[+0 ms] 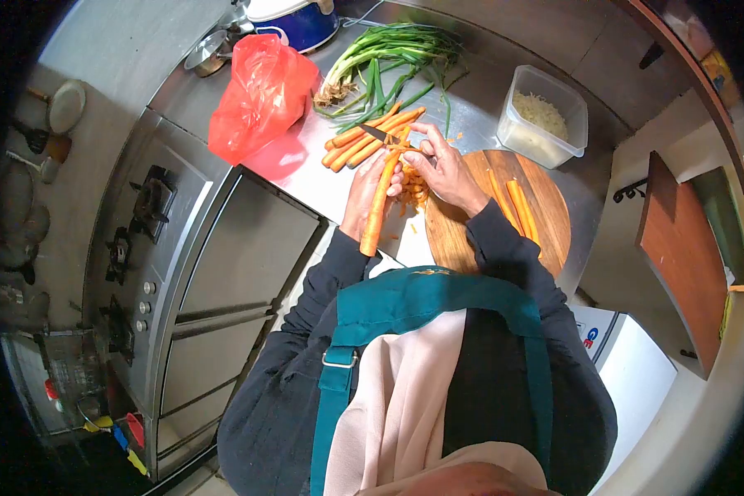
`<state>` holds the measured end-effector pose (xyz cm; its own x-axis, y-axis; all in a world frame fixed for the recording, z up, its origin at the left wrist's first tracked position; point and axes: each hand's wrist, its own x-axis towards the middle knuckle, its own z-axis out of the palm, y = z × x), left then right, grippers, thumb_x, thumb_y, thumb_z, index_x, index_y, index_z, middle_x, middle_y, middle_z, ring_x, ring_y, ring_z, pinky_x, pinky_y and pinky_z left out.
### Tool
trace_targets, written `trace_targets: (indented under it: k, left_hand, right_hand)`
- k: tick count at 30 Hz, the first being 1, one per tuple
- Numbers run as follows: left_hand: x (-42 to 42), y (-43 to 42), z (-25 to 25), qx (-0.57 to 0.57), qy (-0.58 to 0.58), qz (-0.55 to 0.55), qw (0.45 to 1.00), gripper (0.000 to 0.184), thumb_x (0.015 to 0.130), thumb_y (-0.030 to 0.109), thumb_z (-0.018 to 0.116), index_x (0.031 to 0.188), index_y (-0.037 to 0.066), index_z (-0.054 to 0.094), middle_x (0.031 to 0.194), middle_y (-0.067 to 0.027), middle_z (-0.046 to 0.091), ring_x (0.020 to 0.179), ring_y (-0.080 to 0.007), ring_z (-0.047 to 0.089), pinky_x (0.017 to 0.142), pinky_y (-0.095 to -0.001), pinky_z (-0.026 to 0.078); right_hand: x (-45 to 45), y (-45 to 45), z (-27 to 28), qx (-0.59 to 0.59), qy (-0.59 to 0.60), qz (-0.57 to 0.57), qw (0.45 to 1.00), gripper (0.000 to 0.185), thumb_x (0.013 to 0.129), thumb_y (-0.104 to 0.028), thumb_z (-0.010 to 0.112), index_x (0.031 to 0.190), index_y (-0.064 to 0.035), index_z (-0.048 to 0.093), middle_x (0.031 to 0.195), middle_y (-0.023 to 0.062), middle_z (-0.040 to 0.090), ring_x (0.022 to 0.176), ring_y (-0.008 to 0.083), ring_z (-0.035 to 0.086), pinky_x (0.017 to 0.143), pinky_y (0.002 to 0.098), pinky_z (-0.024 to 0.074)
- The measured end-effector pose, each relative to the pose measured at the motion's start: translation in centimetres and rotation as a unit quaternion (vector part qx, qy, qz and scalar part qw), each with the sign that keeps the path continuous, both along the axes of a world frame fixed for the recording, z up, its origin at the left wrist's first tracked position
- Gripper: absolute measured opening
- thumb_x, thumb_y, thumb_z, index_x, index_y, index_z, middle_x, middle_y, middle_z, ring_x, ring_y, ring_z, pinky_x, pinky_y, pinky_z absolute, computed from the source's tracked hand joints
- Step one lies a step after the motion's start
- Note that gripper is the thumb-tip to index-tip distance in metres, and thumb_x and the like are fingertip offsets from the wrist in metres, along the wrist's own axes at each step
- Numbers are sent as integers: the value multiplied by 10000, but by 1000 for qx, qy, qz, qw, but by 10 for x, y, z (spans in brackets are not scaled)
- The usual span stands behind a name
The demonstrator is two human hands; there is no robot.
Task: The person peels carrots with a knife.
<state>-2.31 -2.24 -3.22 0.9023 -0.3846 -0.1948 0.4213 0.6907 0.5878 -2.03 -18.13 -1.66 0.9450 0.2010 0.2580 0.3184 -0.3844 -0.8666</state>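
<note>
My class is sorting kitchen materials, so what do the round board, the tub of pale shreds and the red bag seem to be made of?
Round board: wood, apparently smooth, judging by its brown grain streaks.
Tub: probably plastic, since its walls look cloudy and translucent; glass seems less likely.
Red bag: likely thin, shiny plastic film, given its crinkles and bright highlights.

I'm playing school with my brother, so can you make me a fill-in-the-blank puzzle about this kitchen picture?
1. The left hand holds an orange ____.
2. The plastic bag is ____ in colour.
3. A round wooden ____ lies on the counter.
4. The plastic box stands to the ____ of the green onions.
Missing words: carrot; red; board; right.
</note>
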Motion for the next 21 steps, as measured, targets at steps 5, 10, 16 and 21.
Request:
trace_targets:
  k: [5, 10, 16, 21]
  left_hand:
    - [0, -1, -1, -12, 14, -1, 1000, 196, 920, 151, 446, 1053, 10, 467, 757, -52, 466, 581, -84, 435, 427, -170, 337]
    - [-2, -2, 5, -2, 34, -1, 999, 210, 933, 148, 414, 1113, 39, 421, 770, -51, 431, 567, -55, 392, 392, -130, 343]
    - [-7, 0, 9, 27, 20, -20, 999, 230, 924, 163, 438, 1107, 24, 440, 760, -51, 431, 568, -56, 392, 382, -134, 336]
    - [-9, 8, 15, 238, -32, -108, 965, 191, 895, 191, 504, 999, 33, 531, 655, 9, 471, 474, -32, 431, 367, -138, 340]
  right_hand:
    - [3, -1, -2, 20, -10, -4, 1000, 400, 837, -218, 569, 1159, -39, 413, 609, 83, 458, 571, 182, 462, 586, 315, 401]
    - [5, -2, -4, 27, -30, -6, 999, 365, 833, -211, 571, 1139, -59, 442, 585, 68, 443, 558, 153, 441, 569, 297, 395]
    - [18, -10, -16, 85, -21, -17, 996, 266, 858, -187, 551, 1087, -66, 491, 657, 8, 494, 614, 92, 442, 578, 269, 388]
    - [12, -7, -14, 189, 130, 58, 971, 226, 875, -191, 540, 1013, -12, 535, 716, -16, 511, 670, 62, 469, 614, 231, 397]
